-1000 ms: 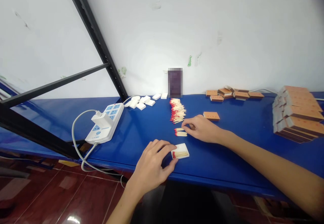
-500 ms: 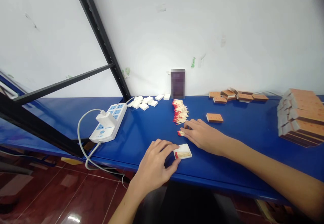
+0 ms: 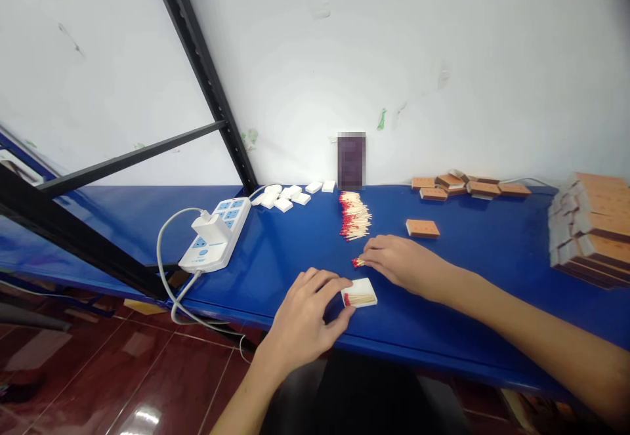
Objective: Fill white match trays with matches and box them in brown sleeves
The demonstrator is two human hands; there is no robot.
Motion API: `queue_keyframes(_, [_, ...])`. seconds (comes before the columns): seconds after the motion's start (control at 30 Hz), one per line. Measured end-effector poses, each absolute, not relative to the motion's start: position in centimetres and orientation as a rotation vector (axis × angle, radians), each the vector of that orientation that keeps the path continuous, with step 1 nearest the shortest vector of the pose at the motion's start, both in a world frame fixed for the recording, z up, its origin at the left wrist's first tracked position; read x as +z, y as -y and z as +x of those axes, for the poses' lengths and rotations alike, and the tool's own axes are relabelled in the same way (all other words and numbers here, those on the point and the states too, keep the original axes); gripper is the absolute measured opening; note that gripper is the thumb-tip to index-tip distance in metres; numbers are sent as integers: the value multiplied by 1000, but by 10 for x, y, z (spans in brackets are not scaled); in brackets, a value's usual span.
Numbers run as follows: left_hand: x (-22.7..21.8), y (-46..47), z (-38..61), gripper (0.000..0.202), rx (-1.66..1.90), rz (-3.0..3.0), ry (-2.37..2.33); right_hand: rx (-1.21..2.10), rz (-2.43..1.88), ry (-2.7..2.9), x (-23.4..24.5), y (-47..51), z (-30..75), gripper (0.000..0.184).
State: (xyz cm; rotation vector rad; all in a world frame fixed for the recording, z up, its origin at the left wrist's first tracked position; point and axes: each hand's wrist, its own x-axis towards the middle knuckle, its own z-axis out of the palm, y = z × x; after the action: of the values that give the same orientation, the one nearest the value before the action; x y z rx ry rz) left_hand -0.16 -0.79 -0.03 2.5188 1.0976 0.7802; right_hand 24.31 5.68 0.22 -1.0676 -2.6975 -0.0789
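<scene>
My left hand (image 3: pixel 306 320) grips the left end of a small white matchbox tray (image 3: pixel 365 287) between thumb and index finger, near the table's front edge. Red-headed matches (image 3: pixel 361 299) lie along the near side of the tray, and its far side shows bare white. Just beyond the tray, my right hand (image 3: pixel 401 261) is closed on a small bunch of matches (image 3: pixel 358 262), their red heads poking out to the left past the fingertips. Farther back is a loose pile of matches (image 3: pixel 355 215), heads mostly to the left.
White trays (image 3: pixel 283 205) lie at the back left by a power strip (image 3: pixel 216 251) with a plugged-in charger. One orange matchbox (image 3: pixel 422 228) is right of the pile; several more (image 3: pixel 482 189) line the wall. Stacked matchboxes (image 3: pixel 603 225) stand far right. A black metal frame (image 3: pixel 207 81) rises left.
My right hand's fingers have drawn together around the small bunch of matches, which was lying at its fingertips. My left hand keeps its hold on the tray. The view has shifted slightly.
</scene>
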Motion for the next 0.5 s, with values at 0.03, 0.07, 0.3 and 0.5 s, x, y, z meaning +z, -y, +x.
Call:
queue_keyframes(0.03, [0, 8, -2, 26, 780, 2518, -1097, -55, -1070, 2699, 4, -57, 243, 24])
queue_keyframes(0.07, [0, 8, -1, 26, 779, 2517, -1098, -36, -1073, 2697, 5, -57, 243, 24])
queue_keyframes(0.3, [0, 7, -2, 24, 779, 2518, -1104, 120, -1059, 2642, 12, -58, 245, 25])
queue_keyframes(0.5, [-1, 6, -2, 23, 783, 2525, -1099, 393, -1070, 2508, 13, -62, 246, 20])
